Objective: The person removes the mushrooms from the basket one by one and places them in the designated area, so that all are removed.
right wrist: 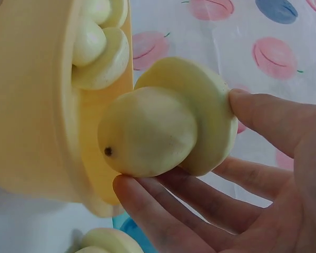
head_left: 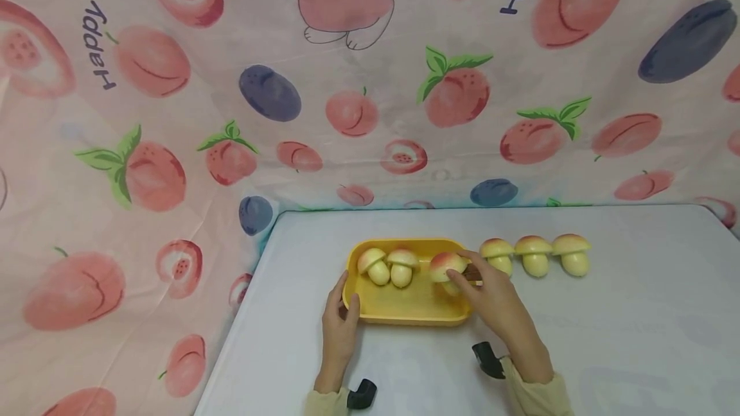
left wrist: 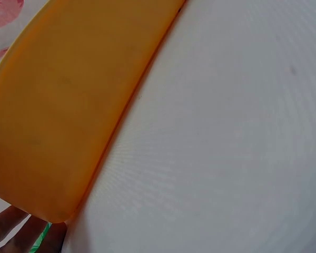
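Note:
A toy mushroom (head_left: pixel 445 268) with a reddish-topped cap and pale yellow stem is pinched by my right hand (head_left: pixel 502 300) over the right part of a yellow tray (head_left: pixel 405 321). In the right wrist view, thumb and fingers hold this mushroom (right wrist: pixel 163 118) by its cap, stem toward the camera. Two similar mushrooms, a left one (head_left: pixel 376 267) and a right one (head_left: pixel 401 267), lie side by side inside the tray. My left hand (head_left: pixel 340 326) grips the tray's left end, and its fingers (left wrist: pixel 29 232) show against the outer wall in the left wrist view.
Right of the tray, three more toy mushrooms (head_left: pixel 534 255) stand in a row on the white table (head_left: pixel 636 339). The nearest of them is partly hidden by my right hand. A fruit-print cloth (head_left: pixel 358 165) hangs behind the table and along its left side.

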`<action>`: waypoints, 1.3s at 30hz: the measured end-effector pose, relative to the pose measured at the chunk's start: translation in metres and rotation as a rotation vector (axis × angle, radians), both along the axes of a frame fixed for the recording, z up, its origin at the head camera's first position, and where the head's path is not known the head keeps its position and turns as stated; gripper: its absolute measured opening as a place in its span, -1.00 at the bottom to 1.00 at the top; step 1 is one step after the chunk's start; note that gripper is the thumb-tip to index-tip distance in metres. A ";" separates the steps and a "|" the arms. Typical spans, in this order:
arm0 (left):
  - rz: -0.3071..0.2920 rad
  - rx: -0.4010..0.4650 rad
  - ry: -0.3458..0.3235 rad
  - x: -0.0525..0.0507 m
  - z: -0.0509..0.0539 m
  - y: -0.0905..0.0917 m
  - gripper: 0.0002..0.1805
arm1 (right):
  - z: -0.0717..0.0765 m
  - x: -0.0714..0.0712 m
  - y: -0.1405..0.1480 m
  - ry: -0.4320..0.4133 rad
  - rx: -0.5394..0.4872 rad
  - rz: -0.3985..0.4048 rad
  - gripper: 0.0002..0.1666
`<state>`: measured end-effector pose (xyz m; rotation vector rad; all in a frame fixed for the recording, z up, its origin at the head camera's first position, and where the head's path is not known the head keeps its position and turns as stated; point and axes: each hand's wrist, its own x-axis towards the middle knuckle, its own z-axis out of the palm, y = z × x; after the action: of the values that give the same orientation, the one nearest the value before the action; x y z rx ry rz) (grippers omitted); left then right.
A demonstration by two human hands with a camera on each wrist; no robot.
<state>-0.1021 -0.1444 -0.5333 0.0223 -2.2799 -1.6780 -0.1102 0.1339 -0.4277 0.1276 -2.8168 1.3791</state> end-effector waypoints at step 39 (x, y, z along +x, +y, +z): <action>0.007 0.003 -0.007 0.000 0.000 0.000 -0.48 | 0.000 0.011 0.031 0.049 0.053 -0.054 -0.26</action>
<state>-0.1019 -0.1448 -0.5335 0.0367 -2.2803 -1.6801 -0.0992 0.1652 -0.4274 0.0839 -2.7963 1.2734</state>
